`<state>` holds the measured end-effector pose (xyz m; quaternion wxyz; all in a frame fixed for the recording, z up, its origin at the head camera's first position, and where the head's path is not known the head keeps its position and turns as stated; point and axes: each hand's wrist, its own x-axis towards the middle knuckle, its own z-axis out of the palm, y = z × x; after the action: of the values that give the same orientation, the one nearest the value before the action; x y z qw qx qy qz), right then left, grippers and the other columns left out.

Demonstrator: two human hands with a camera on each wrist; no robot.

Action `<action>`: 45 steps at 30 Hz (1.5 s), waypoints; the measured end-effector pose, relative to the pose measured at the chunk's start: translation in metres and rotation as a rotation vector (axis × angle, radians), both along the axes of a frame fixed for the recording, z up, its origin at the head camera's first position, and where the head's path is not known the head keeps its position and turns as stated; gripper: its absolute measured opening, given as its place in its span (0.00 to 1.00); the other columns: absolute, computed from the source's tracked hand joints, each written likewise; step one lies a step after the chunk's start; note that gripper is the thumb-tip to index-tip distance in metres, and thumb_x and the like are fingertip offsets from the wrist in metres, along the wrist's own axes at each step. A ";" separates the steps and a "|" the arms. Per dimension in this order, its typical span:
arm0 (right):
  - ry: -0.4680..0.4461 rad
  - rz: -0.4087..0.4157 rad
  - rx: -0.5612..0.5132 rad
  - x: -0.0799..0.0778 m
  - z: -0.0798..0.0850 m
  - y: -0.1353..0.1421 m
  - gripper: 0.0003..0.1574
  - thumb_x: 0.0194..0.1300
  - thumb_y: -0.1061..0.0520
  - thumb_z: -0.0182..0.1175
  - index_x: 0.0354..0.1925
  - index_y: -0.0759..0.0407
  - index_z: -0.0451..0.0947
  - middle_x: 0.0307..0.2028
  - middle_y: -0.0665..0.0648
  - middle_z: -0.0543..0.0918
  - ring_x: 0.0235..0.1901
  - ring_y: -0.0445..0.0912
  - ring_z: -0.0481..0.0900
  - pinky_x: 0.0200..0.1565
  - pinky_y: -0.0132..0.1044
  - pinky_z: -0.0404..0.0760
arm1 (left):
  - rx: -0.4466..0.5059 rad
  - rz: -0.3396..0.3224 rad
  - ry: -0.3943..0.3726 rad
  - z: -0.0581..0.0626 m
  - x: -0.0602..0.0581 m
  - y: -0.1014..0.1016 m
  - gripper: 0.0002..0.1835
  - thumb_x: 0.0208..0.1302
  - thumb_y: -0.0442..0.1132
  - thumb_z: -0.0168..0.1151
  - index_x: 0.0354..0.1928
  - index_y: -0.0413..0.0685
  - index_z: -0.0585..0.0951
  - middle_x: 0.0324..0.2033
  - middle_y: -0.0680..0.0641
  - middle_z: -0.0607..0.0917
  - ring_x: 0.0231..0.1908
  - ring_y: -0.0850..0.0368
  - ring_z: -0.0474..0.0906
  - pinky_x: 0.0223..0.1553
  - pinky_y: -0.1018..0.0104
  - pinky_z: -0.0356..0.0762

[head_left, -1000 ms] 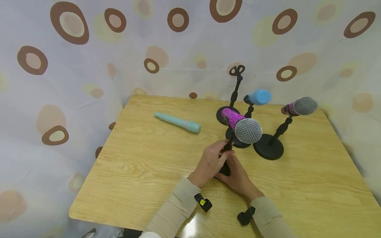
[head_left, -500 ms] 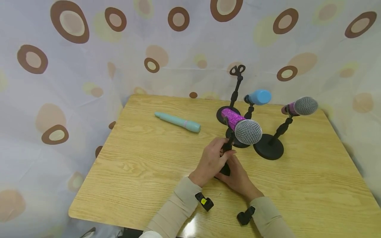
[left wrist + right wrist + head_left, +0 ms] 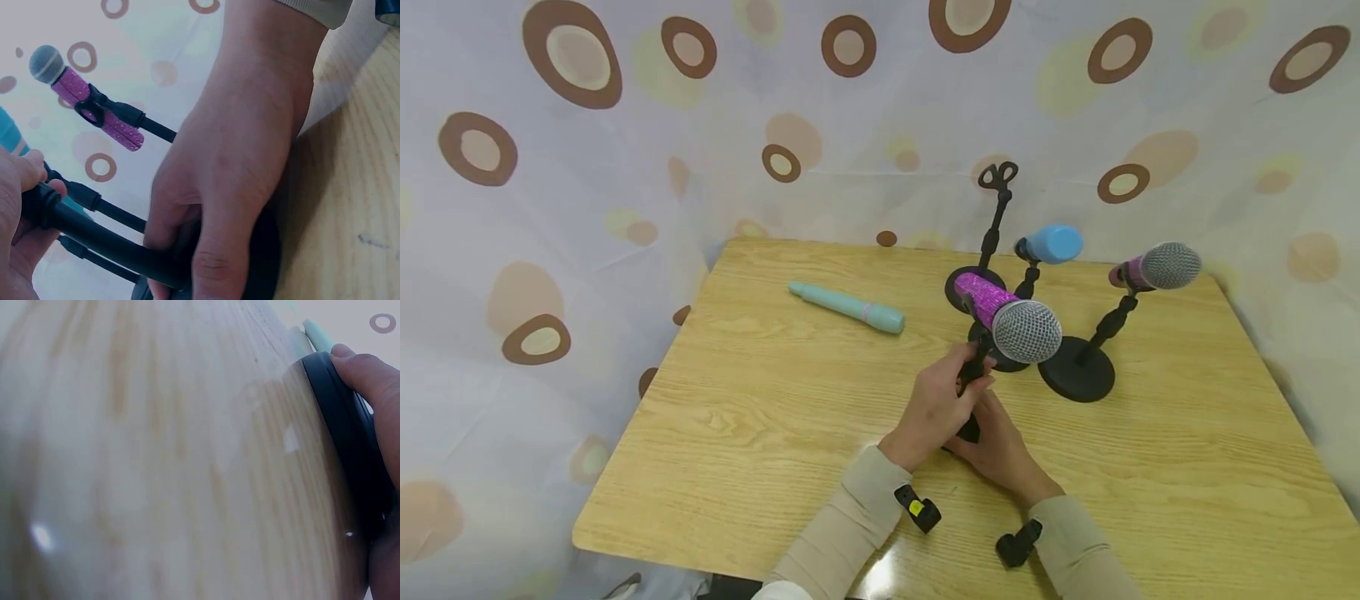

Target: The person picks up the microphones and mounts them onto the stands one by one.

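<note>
A glittery magenta microphone [image 3: 985,298] with a silver mesh head sits tilted in the clip of a black desk stand. My left hand [image 3: 928,408] grips the upper part of that stand's pole [image 3: 112,240], just under the clip. Lower down, my right hand [image 3: 1000,446] holds the round black base [image 3: 347,437], its thumb lying along the rim in the right wrist view. From the left wrist, the right hand's fingers show around the foot of the pole, and they hide part of the base.
Behind stand a bare black stand [image 3: 992,237], one holding a blue microphone [image 3: 1054,245] and, rightward, one holding a pink microphone [image 3: 1167,267]. A mint-green microphone [image 3: 847,307] lies on the wooden table [image 3: 760,417] at left. A patterned curtain [image 3: 880,117] encloses the back and sides.
My left hand has shifted very slightly up the pole. The right hand stays at the base, and the other microphones and stands keep their places.
</note>
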<state>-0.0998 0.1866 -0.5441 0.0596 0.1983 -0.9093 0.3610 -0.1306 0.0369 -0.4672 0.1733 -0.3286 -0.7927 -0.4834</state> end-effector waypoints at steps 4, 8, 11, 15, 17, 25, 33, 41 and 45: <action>-0.011 -0.005 -0.009 0.000 0.003 0.000 0.56 0.56 0.51 0.75 0.74 0.60 0.57 0.72 0.61 0.63 0.73 0.58 0.60 0.70 0.61 0.61 | -0.017 -0.001 0.024 0.003 -0.001 0.000 0.19 0.67 0.37 0.64 0.56 0.42 0.73 0.46 0.47 0.87 0.47 0.57 0.86 0.49 0.73 0.82; -0.021 -0.005 -0.005 0.000 0.002 0.000 0.57 0.57 0.51 0.74 0.75 0.60 0.56 0.73 0.61 0.61 0.73 0.59 0.59 0.70 0.61 0.61 | -0.041 0.019 0.028 0.002 0.000 0.001 0.14 0.68 0.38 0.63 0.52 0.41 0.75 0.43 0.46 0.86 0.45 0.58 0.86 0.48 0.72 0.82; -0.032 -0.009 -0.006 0.000 0.000 0.000 0.56 0.57 0.50 0.73 0.75 0.59 0.55 0.73 0.61 0.61 0.73 0.59 0.59 0.70 0.60 0.62 | -0.067 0.045 0.037 0.001 0.001 0.001 0.11 0.69 0.39 0.62 0.49 0.42 0.76 0.40 0.47 0.86 0.39 0.61 0.84 0.43 0.73 0.83; -0.038 -0.008 -0.019 0.000 -0.001 0.000 0.56 0.58 0.49 0.73 0.75 0.58 0.55 0.73 0.60 0.62 0.72 0.57 0.60 0.70 0.60 0.63 | -0.078 0.062 0.037 0.000 0.002 0.000 0.10 0.68 0.39 0.63 0.47 0.44 0.77 0.36 0.49 0.84 0.33 0.62 0.80 0.38 0.74 0.81; -0.032 -0.004 -0.026 0.000 -0.001 0.000 0.55 0.58 0.49 0.73 0.75 0.57 0.56 0.72 0.60 0.63 0.72 0.57 0.61 0.70 0.60 0.62 | -0.075 0.063 0.018 0.000 0.002 0.000 0.11 0.68 0.39 0.64 0.48 0.44 0.76 0.37 0.49 0.85 0.34 0.62 0.81 0.38 0.74 0.81; 0.023 0.007 -0.019 0.000 -0.003 0.000 0.55 0.56 0.50 0.74 0.74 0.57 0.57 0.71 0.61 0.65 0.71 0.58 0.61 0.69 0.61 0.62 | -0.098 0.061 -0.054 0.001 0.003 -0.001 0.13 0.71 0.42 0.60 0.52 0.46 0.75 0.42 0.48 0.86 0.42 0.59 0.85 0.43 0.73 0.83; 0.015 0.007 -0.037 -0.001 -0.001 -0.001 0.55 0.56 0.51 0.74 0.74 0.55 0.57 0.72 0.57 0.64 0.72 0.55 0.60 0.71 0.59 0.61 | -0.146 0.021 -0.086 0.004 -0.001 -0.003 0.11 0.71 0.42 0.59 0.51 0.46 0.76 0.41 0.49 0.86 0.43 0.60 0.84 0.45 0.73 0.82; 0.047 0.010 -0.016 0.000 -0.001 -0.001 0.52 0.56 0.52 0.74 0.72 0.61 0.60 0.70 0.61 0.67 0.71 0.58 0.63 0.68 0.61 0.64 | -0.093 -0.188 -0.269 0.010 -0.014 -0.011 0.11 0.70 0.38 0.60 0.50 0.42 0.79 0.44 0.44 0.87 0.46 0.55 0.84 0.48 0.75 0.79; 0.049 0.006 -0.005 -0.001 -0.002 -0.001 0.52 0.56 0.52 0.74 0.71 0.64 0.60 0.70 0.63 0.66 0.70 0.58 0.63 0.68 0.61 0.64 | -0.009 -0.313 -0.348 0.010 -0.019 -0.013 0.12 0.70 0.34 0.57 0.52 0.36 0.78 0.46 0.40 0.87 0.48 0.50 0.83 0.51 0.75 0.78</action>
<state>-0.1008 0.1852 -0.5463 0.0812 0.2097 -0.9060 0.3586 -0.1496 0.0244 -0.4573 -0.0445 -0.3602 -0.7521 -0.5502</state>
